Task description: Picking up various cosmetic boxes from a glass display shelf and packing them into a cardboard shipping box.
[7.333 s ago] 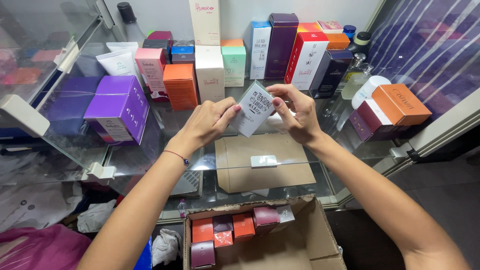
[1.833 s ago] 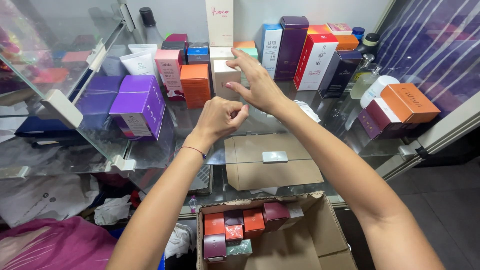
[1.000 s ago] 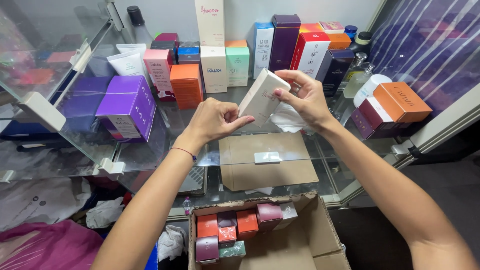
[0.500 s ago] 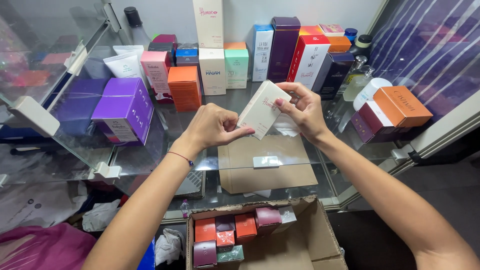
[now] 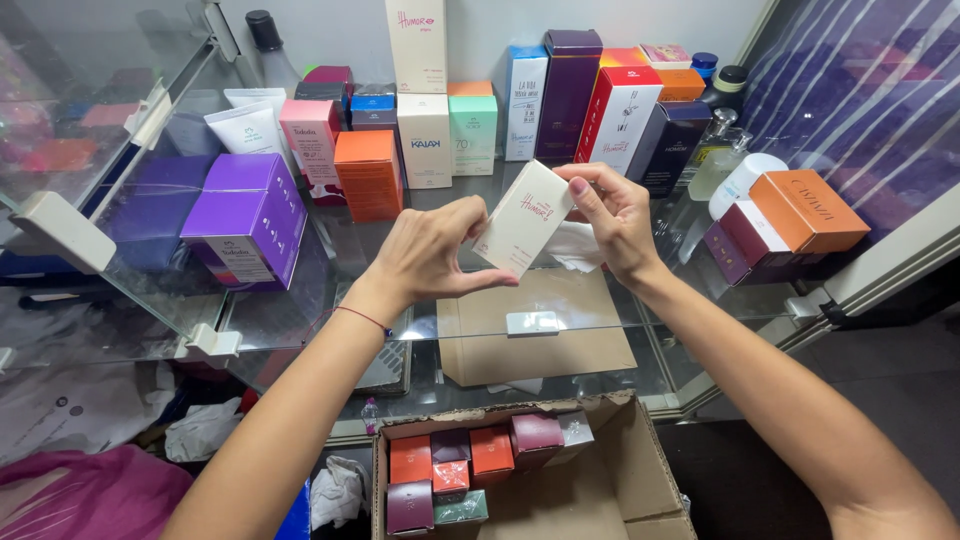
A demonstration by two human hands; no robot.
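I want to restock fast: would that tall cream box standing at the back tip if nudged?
Probably. The tall cream box stands narrow and upright on smooth glass, so it looks top-heavy. The boxes in front might catch it. It seems stiff cardboard.

A glass shelf (image 5: 330, 240) runs along a pale wall (image 5: 480, 25), crowded with coloured boxes (image 5: 370, 175). Purple striped drapery (image 5: 860, 90) hangs right. Below, a dark floor (image 5: 900, 380) and an open carton (image 5: 620, 480).

On the glass shelf (image 5: 300, 320) before you stand a purple box (image 5: 245, 220), an orange box (image 5: 369, 175) and a tall red box (image 5: 617, 115). Below sits an open cardboard carton (image 5: 640, 470) holding small red and maroon boxes (image 5: 470, 465).
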